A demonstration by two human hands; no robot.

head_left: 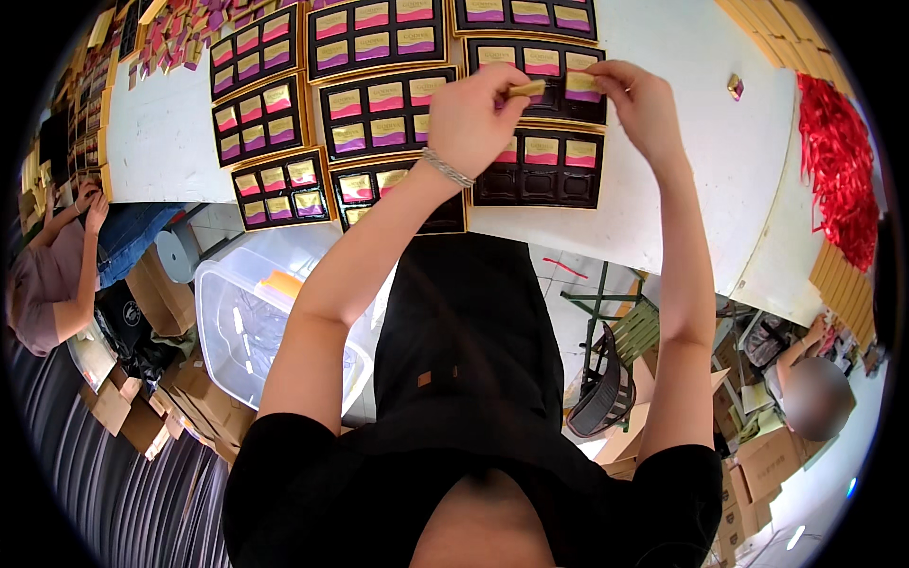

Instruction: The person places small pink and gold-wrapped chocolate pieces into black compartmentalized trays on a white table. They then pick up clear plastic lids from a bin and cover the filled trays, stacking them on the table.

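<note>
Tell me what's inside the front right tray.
The tray holds three pink-and-gold squares in its back row; the front row shows black cells. The left hand covers part of the leftmost square, which can't be seen.

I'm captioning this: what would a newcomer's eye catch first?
Probably the heap of red strips at the far right. Then the black trays of gold, pink and purple pieces, in rows at top centre; over them, the left hand pinches a gold piece, the right hand close beside.

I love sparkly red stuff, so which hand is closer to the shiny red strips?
Right. The right hand is to the left of the shiny red strips; the left hand is farther left, on the right hand's other side.
</note>
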